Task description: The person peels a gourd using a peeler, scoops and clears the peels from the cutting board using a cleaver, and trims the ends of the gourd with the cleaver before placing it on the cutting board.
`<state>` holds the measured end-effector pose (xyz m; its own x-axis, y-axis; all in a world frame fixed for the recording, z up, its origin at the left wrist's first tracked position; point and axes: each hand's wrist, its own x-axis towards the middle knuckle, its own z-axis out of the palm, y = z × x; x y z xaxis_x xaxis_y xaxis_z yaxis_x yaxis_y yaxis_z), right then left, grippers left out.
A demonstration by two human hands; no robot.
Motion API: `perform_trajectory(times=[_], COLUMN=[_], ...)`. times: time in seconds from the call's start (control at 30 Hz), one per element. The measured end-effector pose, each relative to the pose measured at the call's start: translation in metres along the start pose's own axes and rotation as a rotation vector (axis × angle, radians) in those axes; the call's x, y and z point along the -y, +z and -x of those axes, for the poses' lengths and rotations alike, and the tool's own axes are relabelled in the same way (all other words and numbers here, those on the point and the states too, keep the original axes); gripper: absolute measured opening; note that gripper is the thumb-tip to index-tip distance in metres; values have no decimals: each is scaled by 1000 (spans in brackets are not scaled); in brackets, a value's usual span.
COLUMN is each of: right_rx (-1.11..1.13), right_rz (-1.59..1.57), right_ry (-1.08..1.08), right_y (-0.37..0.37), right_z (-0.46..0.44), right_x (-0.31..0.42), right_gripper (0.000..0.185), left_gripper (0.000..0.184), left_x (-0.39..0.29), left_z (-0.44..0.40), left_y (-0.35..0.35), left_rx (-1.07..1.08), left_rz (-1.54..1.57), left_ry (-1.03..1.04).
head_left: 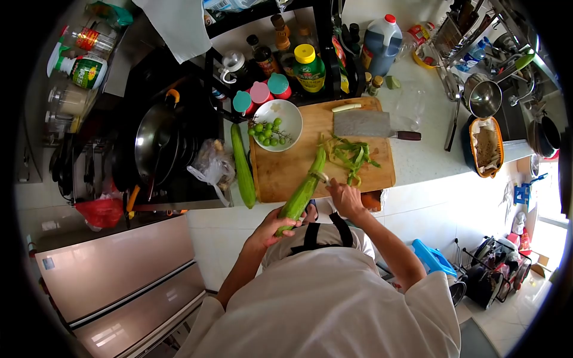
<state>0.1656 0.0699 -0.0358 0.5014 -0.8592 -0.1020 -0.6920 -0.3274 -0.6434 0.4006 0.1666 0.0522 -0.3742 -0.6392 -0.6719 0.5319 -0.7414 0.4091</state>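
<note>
My left hand is wrapped round the lower end of a long green gourd, whose upper end lies over the wooden cutting board. Closed on a small pale peeler, my right hand is at the gourd's right side. Green peelings lie in a heap on the board. Behind them rests a cleaver with a dark handle, below a short whitish piece. A white bowl with green grapes stands at the board's back left corner. Another green gourd lies left of the board.
A plastic bag sits by the stove, where a wok stands. Bottles and lidded jars line the back. On the right are an orange-rimmed basket, a metal ladle and a large jug.
</note>
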Motion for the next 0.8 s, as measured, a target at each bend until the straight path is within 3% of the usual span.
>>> perform_trajectory(times=[0.27, 0.43, 0.53, 0.8], right_rx=[-16, -81, -168, -39], right_rz=[96, 204, 159, -65], right_ry=[110, 142, 186, 218], right_y=[19, -8, -25, -9], right_z=[-67, -72, -55, -24], right_x=[-65, -56, -42, -4], right_gripper=[27, 26, 25, 25], left_gripper=[62, 65, 69, 77], left_x=[-6, -6, -9, -1], left_z=[5, 12, 16, 9], left_y=[-5, -20, 10, -2], left_rx=[70, 105, -138, -244], left_rz=[31, 152, -374, -1005], left_ry=[-10, -12, 30, 203])
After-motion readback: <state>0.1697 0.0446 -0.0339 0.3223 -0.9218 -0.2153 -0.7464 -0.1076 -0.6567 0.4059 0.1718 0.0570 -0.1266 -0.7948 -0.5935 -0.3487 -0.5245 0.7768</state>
